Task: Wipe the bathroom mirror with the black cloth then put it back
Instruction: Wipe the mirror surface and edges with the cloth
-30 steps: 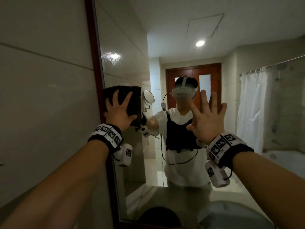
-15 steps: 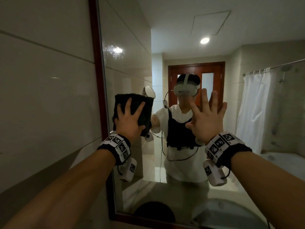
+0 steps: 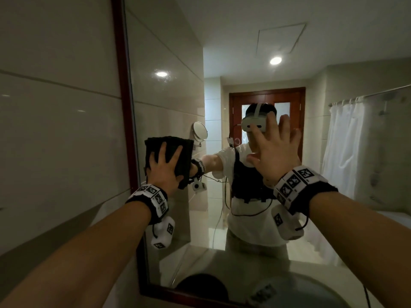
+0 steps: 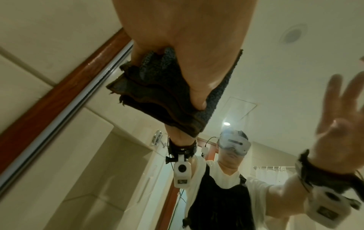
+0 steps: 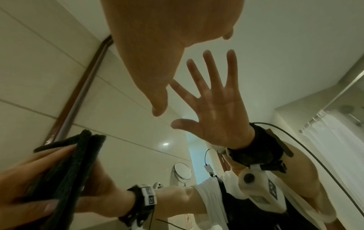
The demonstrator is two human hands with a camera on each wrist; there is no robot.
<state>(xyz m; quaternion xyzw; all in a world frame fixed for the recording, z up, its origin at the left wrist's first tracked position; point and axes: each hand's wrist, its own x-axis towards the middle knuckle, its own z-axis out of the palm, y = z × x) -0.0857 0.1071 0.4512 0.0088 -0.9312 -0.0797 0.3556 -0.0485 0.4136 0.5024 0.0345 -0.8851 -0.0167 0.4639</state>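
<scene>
The black cloth point(image 3: 178, 150) lies folded flat against the bathroom mirror point(image 3: 178, 85), near the mirror's left side. My left hand point(image 3: 165, 168) presses the cloth onto the glass with its fingers spread and straight. The left wrist view shows the cloth point(image 4: 177, 109) in layers under the left hand point(image 4: 187, 46). My right hand point(image 3: 274, 152) is raised in front of the glass further right, fingers spread, holding nothing. In the right wrist view the right hand point(image 5: 157, 54) hangs close to its own reflection, and the cloth point(image 5: 78, 163) is at the lower left.
A dark red wooden frame point(image 3: 124, 107) borders the mirror on the left and bottom, with a tiled wall point(image 3: 55, 130) beyond it. The glass reflects a round swivel mirror point(image 3: 200, 131), a door and a white shower curtain point(image 3: 347, 152). A basin point(image 3: 311, 292) sits below.
My left hand has slid the cloth down the glass and a little to the right, off the wooden frame. The right hand stays raised and spread.
</scene>
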